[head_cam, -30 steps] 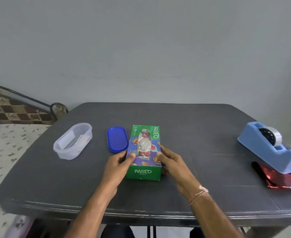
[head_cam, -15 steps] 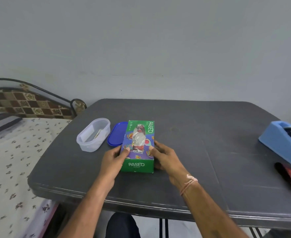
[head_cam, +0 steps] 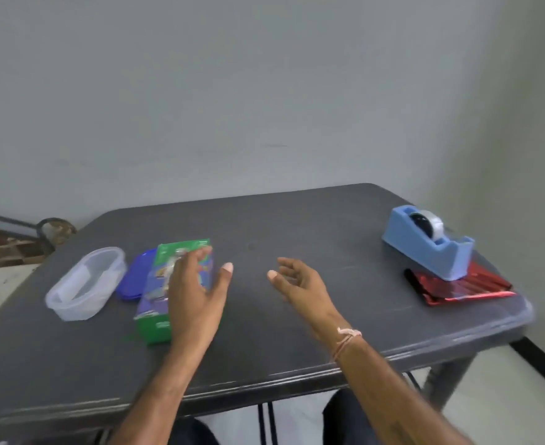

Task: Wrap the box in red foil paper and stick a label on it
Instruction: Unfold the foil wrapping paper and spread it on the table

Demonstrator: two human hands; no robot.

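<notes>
The green tissue box (head_cam: 157,297) lies on the dark table (head_cam: 264,332), left of centre. My left hand (head_cam: 197,293) hovers over its right side with fingers spread and holds nothing. To the right, my right hand (head_cam: 296,281) is lifted off the table, fingers loosely curled and empty, well apart from the box. Folded red foil paper (head_cam: 463,289) lies at the table's right edge, partly under the blue tape dispenser (head_cam: 425,245). I see no label.
A clear plastic tub (head_cam: 84,284) stands at the left of the table, with its blue lid (head_cam: 134,277) between it and the box. The table's front edge is near my body. A bed frame shows at far left.
Both hands have let go of the box. My right hand has moved off to the right, and my left hand has lifted above the box. The view has swung right.
</notes>
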